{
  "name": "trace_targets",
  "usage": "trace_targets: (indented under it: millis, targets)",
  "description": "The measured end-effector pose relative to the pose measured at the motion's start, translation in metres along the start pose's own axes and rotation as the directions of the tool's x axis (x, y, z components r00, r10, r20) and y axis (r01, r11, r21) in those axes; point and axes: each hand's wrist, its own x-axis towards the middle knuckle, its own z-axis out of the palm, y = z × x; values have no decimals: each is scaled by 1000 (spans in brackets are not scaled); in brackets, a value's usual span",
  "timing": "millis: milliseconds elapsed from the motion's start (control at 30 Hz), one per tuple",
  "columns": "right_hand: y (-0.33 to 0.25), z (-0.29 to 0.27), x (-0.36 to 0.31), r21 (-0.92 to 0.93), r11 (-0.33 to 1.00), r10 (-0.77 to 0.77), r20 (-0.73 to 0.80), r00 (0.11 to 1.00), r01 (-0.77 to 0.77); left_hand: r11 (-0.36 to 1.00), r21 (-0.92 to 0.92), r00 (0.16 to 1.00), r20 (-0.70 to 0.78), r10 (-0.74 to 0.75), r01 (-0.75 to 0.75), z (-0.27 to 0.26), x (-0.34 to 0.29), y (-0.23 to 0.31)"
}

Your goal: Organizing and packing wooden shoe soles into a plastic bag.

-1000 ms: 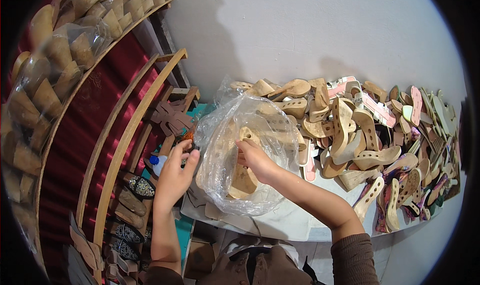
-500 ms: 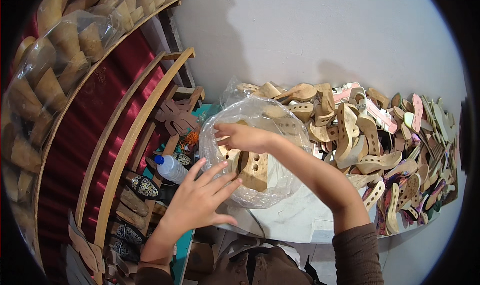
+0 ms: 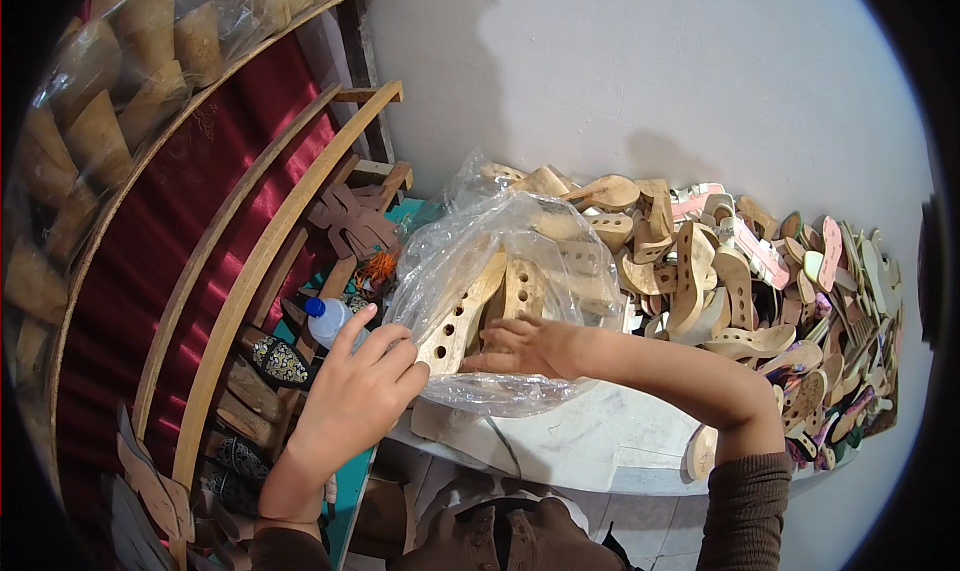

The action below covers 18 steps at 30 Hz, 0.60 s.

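Note:
On the white table (image 3: 590, 451), a clear plastic bag (image 3: 560, 396) lies with its mouth wide. Pale wooden shoe soles with rows of round holes are inside it. One wooden sole (image 3: 462, 316) leans at the bag's left side, and another sole (image 3: 522, 289) is beside it. Reaching into the bag, my right hand (image 3: 530, 349) rests low by these soles, fingers stretched leftward, none visibly grasped. My left hand (image 3: 355, 381) is at the bag's left edge, its fingers half bent and apart. Its thumb is hidden, and I see nothing held in it.
A large heap of wooden and coloured soles (image 3: 740, 271) covers the table's right side. At left stands a wooden rack (image 3: 250, 271) with patterned shoe uppers (image 3: 280, 361). A bottle with a blue cap (image 3: 328, 321) is close behind my left hand. Bagged wooden blocks (image 3: 100, 141) fill the upper shelf.
My right hand has moved down and right, deeper into the bag. The soles inside now tilt upright. My left hand has drawn back leftward and its spread fingers have bent.

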Motion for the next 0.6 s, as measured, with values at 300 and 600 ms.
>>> trace_targets:
  millis: [300,600]
  targets:
    - [-2,-8,15,240,968,41,114,993,-68,999,-18,999,-29,-38,37,-1,-1,3]
    - [-1,-10,14,363,931,-2,127,992,-45,996,-4,995,-47,-85,85,1,-3,3]
